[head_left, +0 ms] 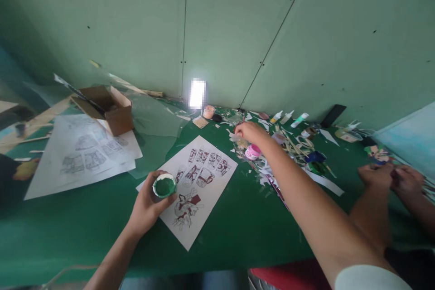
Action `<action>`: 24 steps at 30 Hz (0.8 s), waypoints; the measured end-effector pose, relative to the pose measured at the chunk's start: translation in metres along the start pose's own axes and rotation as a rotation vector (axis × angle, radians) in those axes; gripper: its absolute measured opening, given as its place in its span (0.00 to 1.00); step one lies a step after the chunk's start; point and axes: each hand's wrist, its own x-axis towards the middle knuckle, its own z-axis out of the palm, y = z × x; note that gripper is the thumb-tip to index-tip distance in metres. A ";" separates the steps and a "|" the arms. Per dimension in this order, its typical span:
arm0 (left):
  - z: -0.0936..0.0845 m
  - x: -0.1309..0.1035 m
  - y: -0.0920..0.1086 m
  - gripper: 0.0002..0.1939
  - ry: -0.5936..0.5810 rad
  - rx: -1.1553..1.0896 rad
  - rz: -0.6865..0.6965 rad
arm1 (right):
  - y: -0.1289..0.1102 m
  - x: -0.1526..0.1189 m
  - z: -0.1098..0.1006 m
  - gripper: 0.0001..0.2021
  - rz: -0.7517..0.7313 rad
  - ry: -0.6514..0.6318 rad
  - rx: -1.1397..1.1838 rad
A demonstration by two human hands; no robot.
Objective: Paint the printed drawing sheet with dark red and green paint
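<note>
A small open jar of green paint (165, 186) is in my left hand (149, 204), its fingers wrapped round the side, over the left edge of a white sheet (210, 190). Black line drawings with dark red patches cover parts of that sheet. My right hand (249, 131) reaches to the cluttered back of the table, its fingers closed together beside a small red thing. Whatever they hold there is too small to name. A pink jar (252, 152) stands just below that hand.
A cardboard box (118, 118) rests on printed sheets (81, 158) at the left. Glue bottles (299, 120), paper scraps and sticks lie at the back right. Another person's hands (390, 176) work at the far right. A bright blurred rectangle (197, 94) stands against the wall.
</note>
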 end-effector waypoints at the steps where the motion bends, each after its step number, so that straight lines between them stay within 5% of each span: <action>1: 0.000 0.000 0.000 0.24 0.000 -0.006 -0.002 | 0.001 -0.004 -0.001 0.13 0.001 0.008 -0.010; 6: 0.000 -0.001 -0.001 0.23 0.021 -0.041 -0.003 | -0.012 -0.018 0.004 0.14 -0.052 0.080 0.008; 13: 0.002 -0.020 0.004 0.26 0.380 -0.089 0.089 | -0.048 -0.029 0.025 0.18 -0.178 -0.012 0.112; 24: 0.022 -0.053 0.037 0.26 0.334 0.025 -0.131 | -0.084 -0.024 0.055 0.25 -0.195 -0.160 0.055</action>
